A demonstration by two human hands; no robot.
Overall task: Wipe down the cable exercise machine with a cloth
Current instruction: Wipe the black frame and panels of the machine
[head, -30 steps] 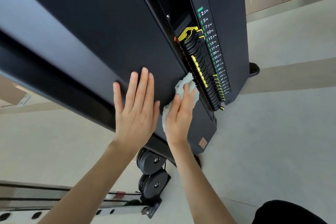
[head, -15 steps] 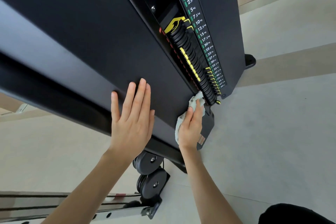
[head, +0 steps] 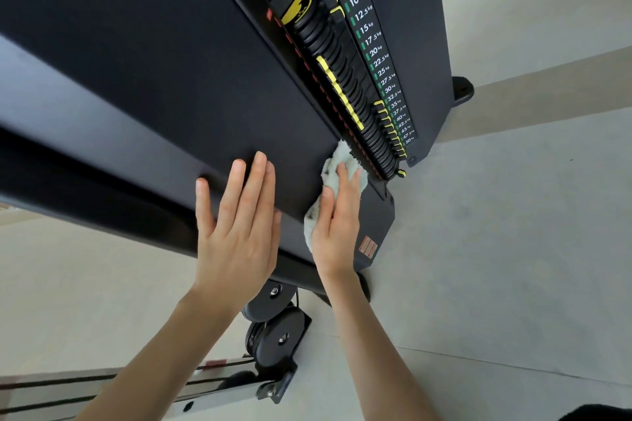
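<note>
Surface: I see the matte black metal panel of the cable exercise machine (head: pixel 164 55) filling the upper left, running down to a lower edge near the floor.
Room: pale grey concrete floor (head: pixel 513 249) with a lighter band crossing it at right; a tan wall strip shows at the top right corner.
Left hand (head: pixel 239 232): spread wide and flat, palm on the panel near its lower edge, holding nothing.
Right hand (head: pixel 337 225): fingers extended, pressing the white fluffy terry cloth (head: pixel 337 162) against the panel's lower right corner.
Cloth position: bunched under and above the right fingers, just beside the bottom of the black ribbed weight stack with yellow selector tabs (head: pixel 345 85).
Writing: white numerals on the black weight scale strip (head: pixel 372 41) read 2.5 kg, 5, 7.5, 10, 12.5, on down to 50 kg, each with a green bar.
Label: small orange striped sticker (head: pixel 368 247) on the panel's bottom corner; text unreadable.
Below: two black round pulleys (head: pixel 278 328) on a bracket, above a silver rail (head: pixel 136 386).
</note>
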